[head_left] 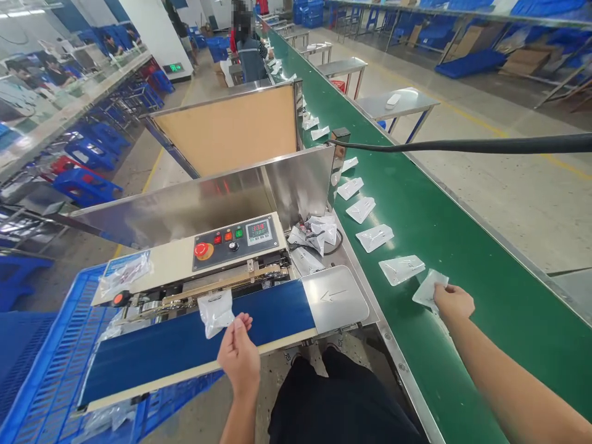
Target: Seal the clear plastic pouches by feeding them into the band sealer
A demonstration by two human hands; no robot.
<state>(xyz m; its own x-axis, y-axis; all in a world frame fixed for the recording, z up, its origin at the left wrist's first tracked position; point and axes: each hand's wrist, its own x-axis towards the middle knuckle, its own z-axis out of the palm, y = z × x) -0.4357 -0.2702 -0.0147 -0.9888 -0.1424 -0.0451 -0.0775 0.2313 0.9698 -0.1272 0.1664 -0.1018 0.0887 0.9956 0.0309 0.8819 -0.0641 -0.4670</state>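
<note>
A small white plastic pouch [216, 313] hangs with its top edge in the sealing machine's [240, 243] band, its body over the blue belt [277, 314]. At the pouch's lower right corner, my left hand [239, 354] is closed, thumb and fingers curled together. On the right, my right hand [453, 302] pinches another white pouch [426, 288] by its right side, over the green conveyor belt [416, 209]. Just beyond it lies a similar white pouch [401, 269], one of several in a row along the conveyor's near side.
A metal plate with an arrow [335, 293] extends the blue belt; crumpled white pouches [314, 237] lie behind it. Blue crates [46, 364] stand at left. Metal panels [208, 191] rise behind the machine. A black cable [462, 145] crosses the conveyor. A co-worker [247, 49] sits farther up the line.
</note>
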